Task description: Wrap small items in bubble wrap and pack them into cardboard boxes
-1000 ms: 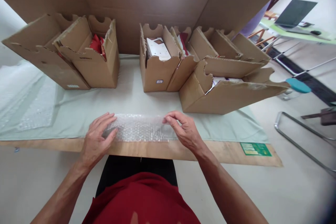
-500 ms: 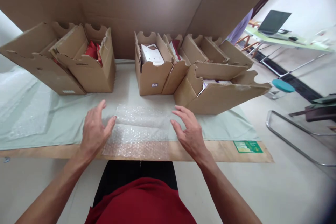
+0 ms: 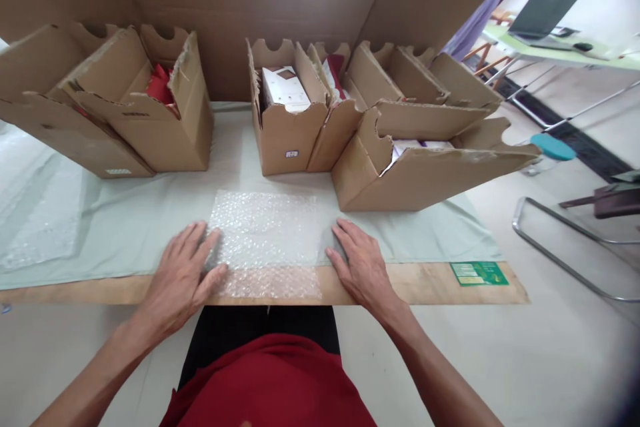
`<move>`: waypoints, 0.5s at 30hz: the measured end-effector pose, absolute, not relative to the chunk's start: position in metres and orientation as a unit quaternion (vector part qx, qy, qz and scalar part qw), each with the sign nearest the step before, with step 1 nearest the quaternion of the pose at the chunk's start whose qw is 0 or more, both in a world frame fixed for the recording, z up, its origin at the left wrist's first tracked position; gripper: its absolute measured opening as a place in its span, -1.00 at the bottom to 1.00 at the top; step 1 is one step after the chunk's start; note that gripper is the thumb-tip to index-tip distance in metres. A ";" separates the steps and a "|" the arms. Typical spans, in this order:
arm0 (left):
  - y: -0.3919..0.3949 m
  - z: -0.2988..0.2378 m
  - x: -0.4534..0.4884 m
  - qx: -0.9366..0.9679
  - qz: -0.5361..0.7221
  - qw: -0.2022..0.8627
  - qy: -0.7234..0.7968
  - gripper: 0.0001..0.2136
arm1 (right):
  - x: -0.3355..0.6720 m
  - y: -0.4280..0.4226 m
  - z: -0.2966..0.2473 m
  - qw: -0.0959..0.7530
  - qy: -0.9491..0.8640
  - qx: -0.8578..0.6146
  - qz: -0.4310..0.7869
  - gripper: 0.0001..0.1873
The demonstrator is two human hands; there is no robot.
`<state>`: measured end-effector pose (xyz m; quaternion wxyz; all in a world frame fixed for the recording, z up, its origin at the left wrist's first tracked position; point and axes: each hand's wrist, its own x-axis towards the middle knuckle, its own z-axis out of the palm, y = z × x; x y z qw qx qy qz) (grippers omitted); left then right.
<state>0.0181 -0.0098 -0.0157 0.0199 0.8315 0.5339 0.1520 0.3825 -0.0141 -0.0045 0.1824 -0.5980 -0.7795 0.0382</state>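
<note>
A sheet of clear bubble wrap (image 3: 267,240) lies spread flat on the pale green cloth (image 3: 125,220) at the table's near edge. My left hand (image 3: 183,277) rests flat at the sheet's left edge, fingers stretched out and touching it. My right hand (image 3: 363,263) lies flat at the sheet's right edge, fingers straight. Neither hand holds anything.
Several open cardboard boxes stand behind the sheet: one with red packets (image 3: 155,117) at the left, one with a white carton (image 3: 285,107) in the middle, a low one (image 3: 425,167) at the right. More bubble wrap (image 3: 35,227) lies far left. A green label (image 3: 479,273) sits on the wooden edge.
The bubble wrap was a folded strip under both hands; it has been opened out flat. Both hands lifted off and now press flat at its two sides.
</note>
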 end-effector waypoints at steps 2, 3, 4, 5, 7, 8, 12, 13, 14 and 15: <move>-0.013 -0.014 0.018 0.818 0.179 0.011 0.546 -0.45 | 0.373 -0.021 0.002 0.204 -0.786 -0.582 0.036 -0.58; -0.014 -0.014 0.021 0.816 0.189 0.009 0.547 -0.46 | 0.363 -0.022 0.005 0.204 -0.801 -0.562 0.042 -0.58; -0.015 -0.015 0.027 0.817 0.193 0.007 0.543 -0.48 | 0.352 -0.020 0.007 0.196 -0.820 -0.535 0.051 -0.58; -0.016 -0.015 0.033 0.822 0.191 0.006 0.537 -0.49 | 0.341 -0.018 0.009 0.181 -0.842 -0.505 0.062 -0.58; -0.019 -0.017 0.045 0.833 0.175 0.007 0.525 -0.53 | 0.329 -0.009 0.010 0.142 -0.874 -0.457 0.082 -0.56; -0.021 -0.017 0.049 0.837 0.166 0.007 0.521 -0.54 | 0.329 -0.004 0.011 0.126 -0.881 -0.448 0.089 -0.54; -0.023 -0.011 0.055 0.840 0.171 0.021 0.514 -0.55 | 0.353 0.008 0.016 0.112 -0.859 -0.491 0.094 -0.56; -0.020 -0.008 0.058 0.839 0.182 0.025 0.512 -0.56 | 0.358 0.010 0.019 0.120 -0.851 -0.504 0.089 -0.57; -0.015 -0.004 0.061 0.838 0.194 0.027 0.509 -0.58 | 0.358 0.011 0.021 0.131 -0.844 -0.513 0.084 -0.58; -0.008 0.000 0.066 0.838 0.204 0.028 0.506 -0.59 | 0.355 0.012 0.024 0.144 -0.840 -0.518 0.079 -0.58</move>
